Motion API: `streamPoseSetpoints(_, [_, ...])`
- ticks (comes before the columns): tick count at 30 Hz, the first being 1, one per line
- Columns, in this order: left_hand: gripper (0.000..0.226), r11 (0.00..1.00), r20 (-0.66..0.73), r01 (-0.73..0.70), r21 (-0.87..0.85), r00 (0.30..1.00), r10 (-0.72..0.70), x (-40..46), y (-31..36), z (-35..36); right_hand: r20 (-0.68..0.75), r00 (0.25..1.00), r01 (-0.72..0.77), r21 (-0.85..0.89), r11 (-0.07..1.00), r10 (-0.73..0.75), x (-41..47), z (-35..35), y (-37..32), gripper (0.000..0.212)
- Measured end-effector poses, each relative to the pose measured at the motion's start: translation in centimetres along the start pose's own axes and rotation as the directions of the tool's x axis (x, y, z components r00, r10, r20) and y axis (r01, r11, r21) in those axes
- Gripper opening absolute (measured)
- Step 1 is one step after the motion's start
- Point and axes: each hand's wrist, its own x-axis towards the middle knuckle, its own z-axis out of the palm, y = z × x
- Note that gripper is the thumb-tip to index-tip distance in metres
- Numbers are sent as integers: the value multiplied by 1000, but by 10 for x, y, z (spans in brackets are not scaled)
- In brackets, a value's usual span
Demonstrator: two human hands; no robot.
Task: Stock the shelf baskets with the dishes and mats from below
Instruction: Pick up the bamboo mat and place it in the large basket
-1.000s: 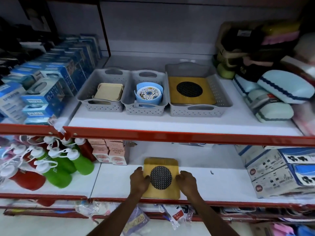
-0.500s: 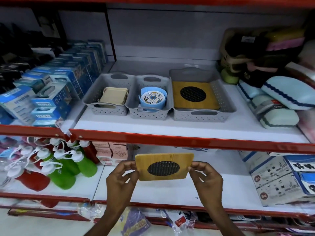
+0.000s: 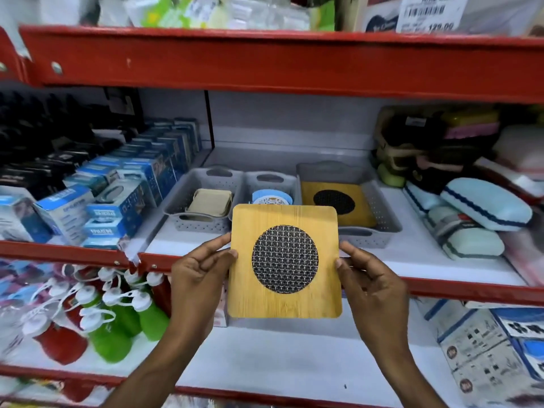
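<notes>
**Mia:** What does the person hold?

**Sam:** A wooden mat (image 3: 285, 262) with a dark woven circle in its middle. It is up in the air, in front of the red edge of the shelf, facing the camera.

**Mia:** How is it held?

**Sam:** The left hand (image 3: 197, 272) pinches the left edge. The right hand (image 3: 371, 279) pinches the right edge. On each hand the thumb lies on the front and the other fingers curl behind. Both hands are closed on the mat.

**Mia:** Is it heavy?

**Sam:** It looks thin, flat and stiff, so it is likely light. It does not bend. The wood looks smooth, so it could slip. The two side edges are a good place to hold it.

**Mia:** How many baskets are there?

**Sam:** Three grey ones, side by side on the shelf behind the mat. The right basket (image 3: 382, 228) has one mat (image 3: 335, 203) of the same kind lying flat in it. The middle basket (image 3: 269, 179) has a blue dish (image 3: 272, 198), partly hidden. The left basket (image 3: 191, 213) has a small stack of tan dishes (image 3: 210, 201); how many is hard to tell.

**Mia:** Where should this mat go?

**Sam:** Most likely in the right basket, on top of the other mat.
</notes>
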Motion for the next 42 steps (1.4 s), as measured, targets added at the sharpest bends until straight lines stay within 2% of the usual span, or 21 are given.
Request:
streamPoseSetpoints(2, [27,999,3,43,-6,999,-43,4,3,2,126,968,244,-268,932,-217,-5,-5,-5,42])
streamPoseSetpoints(4, [26,997,13,79,0,997,-79,7,5,5,386,842,530,-457,714,-378,-10,-8,-5,63])
streamPoseSetpoints(6, [25,992,23,125,-9,992,-125,10,8,9,603,705,705,-537,464,-374,-11,-7,0,75])
streamPoseSetpoints(9, [22,982,56,190,-6,980,-189,13,14,17,706,627,779,-581,236,-330,-7,-2,8,66])
streamPoseSetpoints(11, [19,977,83,211,33,973,-214,16,16,21,673,646,760,-611,222,-359,-1,-5,7,64])
streamPoseSetpoints(13, [21,975,116,206,85,970,-215,20,19,27,635,673,728,-660,186,-380,7,-9,2,75])
streamPoseSetpoints(15, [30,979,177,90,181,977,-123,24,20,33,628,686,712,-684,159,-367,15,-15,-5,73])
streamPoseSetpoints(16, [36,963,230,-39,267,973,-24,24,23,37,626,690,707,-691,152,-362,21,-18,-8,71])
streamPoseSetpoints(17, [43,900,293,-206,383,952,93,21,25,38,626,694,702,-697,145,-355,26,-21,-10,69])
streamPoseSetpoints(19, [56,652,473,-521,552,839,270,17,32,45,628,703,694,-709,127,-334,39,-28,-15,69])
streamPoseSetpoints(21, [61,447,664,-703,553,696,274,19,35,54,610,721,674,-727,131,-327,56,-34,-19,69])
streamPoseSetpoints(23, [62,325,766,-788,523,602,224,27,32,67,587,754,644,-751,150,-294,74,-38,-22,86])
streamPoseSetpoints(25, [56,235,829,-837,494,535,163,40,32,85,595,751,644,-757,116,-287,90,-42,-21,84])
streamPoseSetpoints(27, [48,132,859,-855,501,510,49,57,35,106,598,756,641,-759,112,-267,104,-45,-21,87])
streamPoseSetpoints(30, [59,38,842,-844,535,528,-113,77,36,128,605,766,636,-762,121,-220,131,-44,-10,98])
streamPoseSetpoints(32, [61,184,791,-770,612,597,-132,87,31,135,625,764,645,-748,154,-162,148,-39,-6,96])
streamPoseSetpoints(34, [33,474,647,-510,718,740,-183,90,32,141,625,769,638,-742,204,-132,163,-35,-4,80])
streamPoseSetpoints(35, [14,562,583,-405,721,793,-177,92,29,143,639,766,635,-733,245,-71,169,-35,-1,69])
streamPoseSetpoints(37, [28,636,557,-359,683,819,-136,98,24,147,664,748,633,-724,273,25,180,-36,5,56])
streamPoseSetpoints(39, [19,716,578,-345,607,810,-99,98,23,149,677,736,659,-722,211,19,189,-39,12,50])
streamPoseSetpoints(42, [18,746,605,-319,584,784,-138,101,26,152,747,665,737,-655,166,-4,195,-40,12,42])
